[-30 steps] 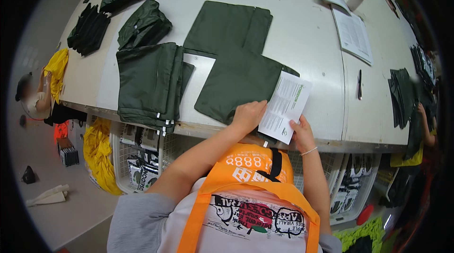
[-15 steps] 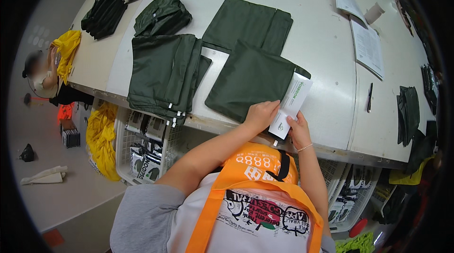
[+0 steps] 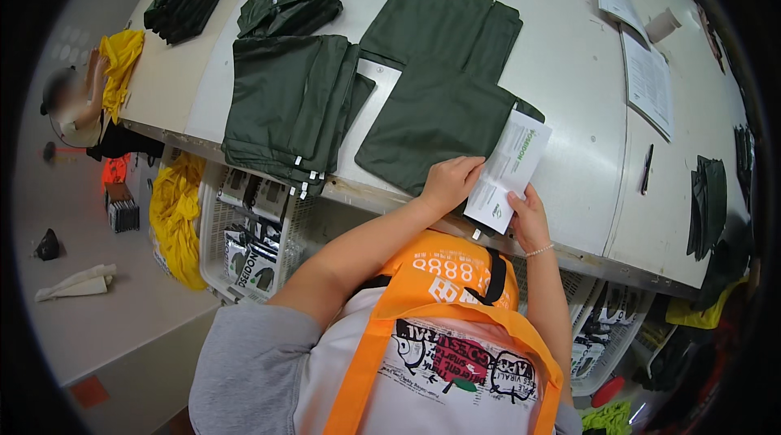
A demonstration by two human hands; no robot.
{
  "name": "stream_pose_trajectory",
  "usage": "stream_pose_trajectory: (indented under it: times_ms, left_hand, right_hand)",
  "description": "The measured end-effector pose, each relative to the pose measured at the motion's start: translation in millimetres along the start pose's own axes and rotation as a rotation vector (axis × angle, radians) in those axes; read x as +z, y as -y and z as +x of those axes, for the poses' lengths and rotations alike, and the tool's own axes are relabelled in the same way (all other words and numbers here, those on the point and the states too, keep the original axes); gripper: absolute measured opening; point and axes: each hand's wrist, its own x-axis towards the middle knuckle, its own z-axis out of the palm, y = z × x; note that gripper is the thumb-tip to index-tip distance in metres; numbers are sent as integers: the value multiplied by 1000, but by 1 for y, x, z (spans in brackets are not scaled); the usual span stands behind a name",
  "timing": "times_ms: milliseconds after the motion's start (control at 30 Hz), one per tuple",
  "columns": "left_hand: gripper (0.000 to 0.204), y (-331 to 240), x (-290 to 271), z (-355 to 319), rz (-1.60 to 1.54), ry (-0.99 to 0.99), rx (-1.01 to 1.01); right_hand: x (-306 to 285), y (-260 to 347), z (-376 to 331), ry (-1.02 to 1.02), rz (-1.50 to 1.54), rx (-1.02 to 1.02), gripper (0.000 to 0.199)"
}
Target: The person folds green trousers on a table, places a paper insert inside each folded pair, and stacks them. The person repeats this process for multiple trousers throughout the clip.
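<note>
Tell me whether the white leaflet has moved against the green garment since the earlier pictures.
Yes. The white leaflet, held by both the left hand and right hand, has folded narrower and now overlaps the dark green garment's right edge instead of lying open beside it.

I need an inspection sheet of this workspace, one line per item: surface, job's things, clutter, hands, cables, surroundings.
Surface: white table.
Job's things: white leaflet held at the table's near edge, over a flat dark green garment.
Clutter: garment stack, papers, pen.
Hands: left hand and right hand both grip the leaflet.
Cables: nothing seen.
Surroundings: white basket under the table, yellow fabric, another person at far left.
</note>
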Motion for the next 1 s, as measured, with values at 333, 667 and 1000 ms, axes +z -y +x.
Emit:
stream_pose_trajectory:
  times_ms: [333, 667, 1000]
  left_hand:
    - [17, 17, -10, 7, 66, 134, -88]
    - [56, 26, -17, 37, 215, 540, 171]
    - [56, 41, -8, 35, 479, 579, 197]
  right_hand:
    - [27, -6, 26, 184, -258, -93, 31]
    - [35, 18, 72, 348, -1368, -427, 37]
    - [24, 69, 39, 268, -1829, -616, 10]
